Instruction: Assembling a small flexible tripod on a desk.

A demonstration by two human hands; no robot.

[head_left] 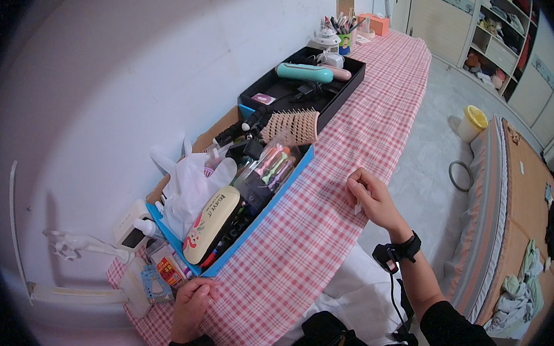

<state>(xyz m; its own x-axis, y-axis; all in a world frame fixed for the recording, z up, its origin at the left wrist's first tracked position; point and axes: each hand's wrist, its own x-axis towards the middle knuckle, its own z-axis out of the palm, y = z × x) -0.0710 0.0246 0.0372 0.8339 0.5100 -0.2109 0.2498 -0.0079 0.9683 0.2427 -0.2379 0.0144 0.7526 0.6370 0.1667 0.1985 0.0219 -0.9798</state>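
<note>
My right hand (pixel 371 200) is over the table's right edge, fingers curled in a pinch. A small whitish scrap (pixel 357 210) shows under its fingers; its kind is too small to tell. My left hand (pixel 193 305) rests on the checked cloth by the near corner of a blue box (pixel 278 192). Its fingers are curled closed, and nothing shows in them. Inside the box lie a cream glasses case (pixel 212 225), a crumpled white plastic bag (pixel 191 185), a clear pouch of colourful items (pixel 273 163) and a pink hairbrush (pixel 292 126).
A black tray (pixel 342 94) with a turquoise hair tool (pixel 304 73) stands beyond the box. Small packets (pixel 168 268) and a white figurine (pixel 89 243) are at the left. A pen cup (pixel 345 43) stands far back. A bed (pixel 517 201) and a yellow bin (pixel 473 124) are on the right.
</note>
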